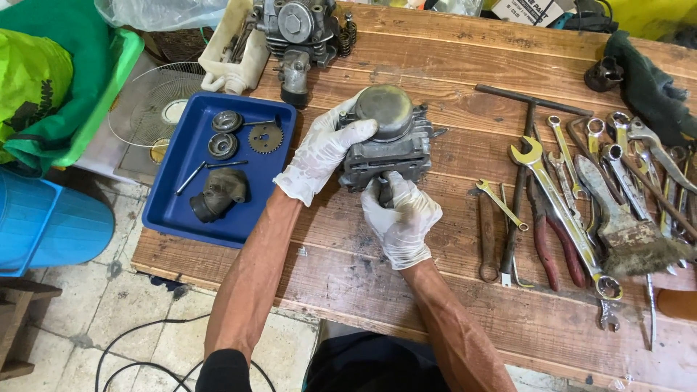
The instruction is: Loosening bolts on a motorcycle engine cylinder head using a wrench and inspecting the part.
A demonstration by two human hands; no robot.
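A grey metal engine cylinder block (396,141) with a domed piston top stands on the wooden workbench (465,87). My left hand (323,152), in a white glove, grips the block's left side with the fingers over its top edge. My right hand (401,218), also gloved, is closed around a dark part that sticks out of the block's near side; what exactly that part is stays hidden by the fingers.
A blue tray (174,203) at the left holds a sprocket (266,136), round caps, a bolt and a dark pipe elbow (218,194). Another engine part (298,33) sits at the back. Wrenches (563,210), pliers, a T-handle and a brush (628,232) lie at the right.
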